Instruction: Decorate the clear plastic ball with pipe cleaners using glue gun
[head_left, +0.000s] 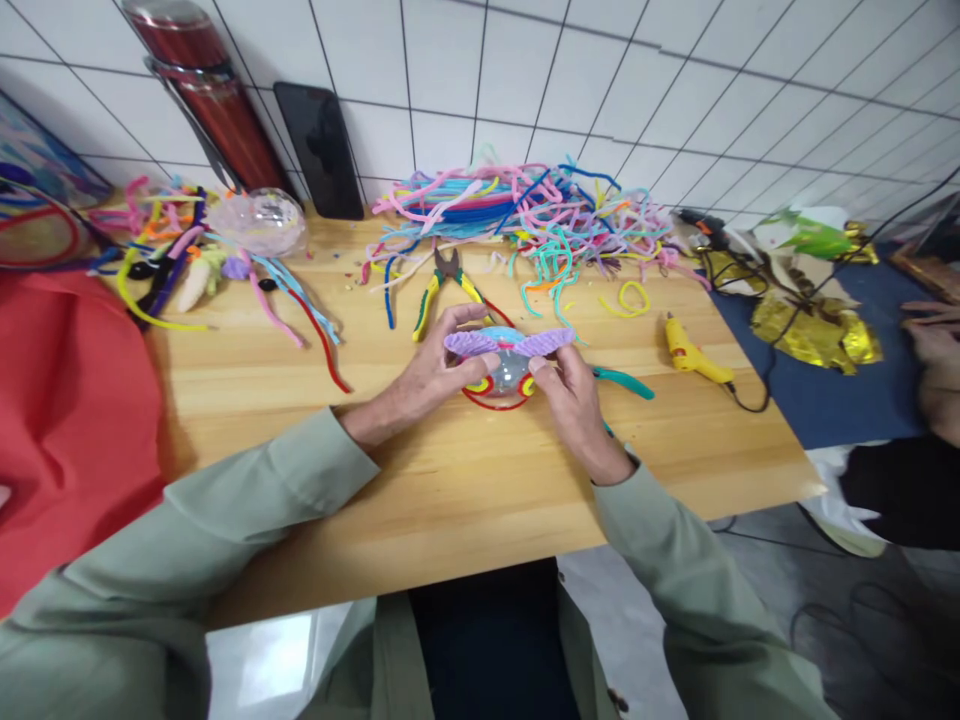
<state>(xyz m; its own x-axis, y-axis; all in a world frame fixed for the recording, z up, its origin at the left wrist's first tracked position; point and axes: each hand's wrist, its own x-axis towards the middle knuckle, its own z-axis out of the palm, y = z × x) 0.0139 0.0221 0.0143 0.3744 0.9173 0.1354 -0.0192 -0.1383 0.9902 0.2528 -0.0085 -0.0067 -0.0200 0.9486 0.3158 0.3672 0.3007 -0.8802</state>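
Observation:
Between my two hands sits a clear plastic ball [511,372] dressed with pipe cleaners. Two purple coiled pieces [546,343] spread across its top like wings, and red-and-yellow coils sit low on either side. My left hand [439,372] grips its left side, thumb on the front. My right hand [568,398] grips the right side, its thumb near the right coil. Just behind lie yellow-and-green pliers [448,280], jaws pointing to the wall. A teal handle [626,381] of another tool sticks out beside my right hand; the rest of it is hidden.
A tangled heap of pipe cleaners [517,205] lies along the tiled wall. At right are a yellow glue gun [694,352] with a cord, gold foil [814,325] and another person's hand [937,360]. Leftward stand a phone [321,150], a red thermos [217,105] and red cloth [75,400].

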